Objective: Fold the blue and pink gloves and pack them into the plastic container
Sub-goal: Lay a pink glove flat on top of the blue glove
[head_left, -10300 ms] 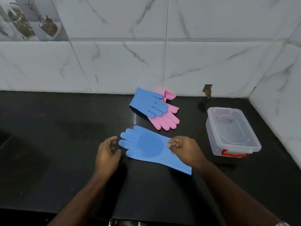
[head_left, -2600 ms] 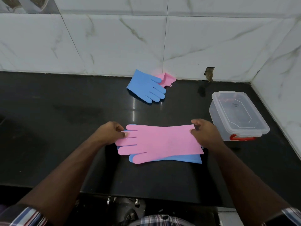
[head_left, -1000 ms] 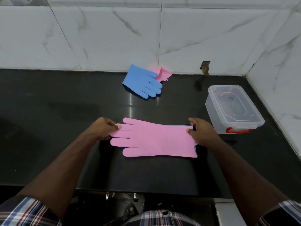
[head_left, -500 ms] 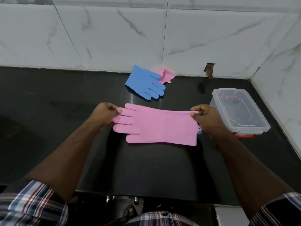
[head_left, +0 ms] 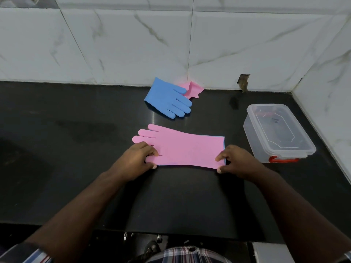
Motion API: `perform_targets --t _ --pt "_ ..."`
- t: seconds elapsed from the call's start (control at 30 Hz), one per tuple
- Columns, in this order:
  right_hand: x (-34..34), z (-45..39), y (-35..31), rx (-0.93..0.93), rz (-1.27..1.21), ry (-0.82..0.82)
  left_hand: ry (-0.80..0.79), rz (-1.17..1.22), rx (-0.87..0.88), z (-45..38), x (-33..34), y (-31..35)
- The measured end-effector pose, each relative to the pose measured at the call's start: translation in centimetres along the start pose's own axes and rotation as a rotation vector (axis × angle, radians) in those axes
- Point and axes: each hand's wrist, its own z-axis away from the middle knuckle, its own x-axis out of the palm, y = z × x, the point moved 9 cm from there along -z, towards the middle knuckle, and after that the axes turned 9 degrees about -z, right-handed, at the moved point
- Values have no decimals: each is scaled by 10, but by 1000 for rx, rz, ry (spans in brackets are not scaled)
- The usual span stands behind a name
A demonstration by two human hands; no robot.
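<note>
A pink glove (head_left: 182,147) lies flat on the black counter (head_left: 76,149), fingers pointing left, with a blue glove under it showing only as a thin edge (head_left: 224,149) at the cuff. My left hand (head_left: 136,160) pinches the near edge at the finger end. My right hand (head_left: 235,162) pinches the near corner of the cuff. A second blue glove (head_left: 167,99) lies near the wall over another pink glove (head_left: 192,89). The clear plastic container (head_left: 275,131), lid on with a red latch, stands at the right.
White marble tiles form the back wall and the right wall (head_left: 326,76). The wall has a small hole (head_left: 244,82) at counter level. The counter's front edge (head_left: 171,232) runs just below my forearms.
The stacked gloves now rest on the counter. Both hands slid from the far edge to the near edge of the stack. The camera view shifted slightly.
</note>
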Motion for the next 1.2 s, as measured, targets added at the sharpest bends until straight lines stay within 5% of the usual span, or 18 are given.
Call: perform_targets --t 0.1,0.33,0.67,0.87,1.0,1.2 --pt "-4 0 -2 -22 -27 59 35 -13 36 2 -2 5" --pt "-45 24 -15 -212 -92 517 185 55 79 9 -10 10" --pt "-1 28 12 -98 -21 291 181 84 77 11 5 8" --pt "-32 8 23 94 -296 492 498 263 -311 6 -34 -41" --pt "-29 -19 34 220 -336 410 311 430 -599 -4 -9 -87" --pt "-33 -47 42 281 -618 449 200 637 -638 -17 8 -91"
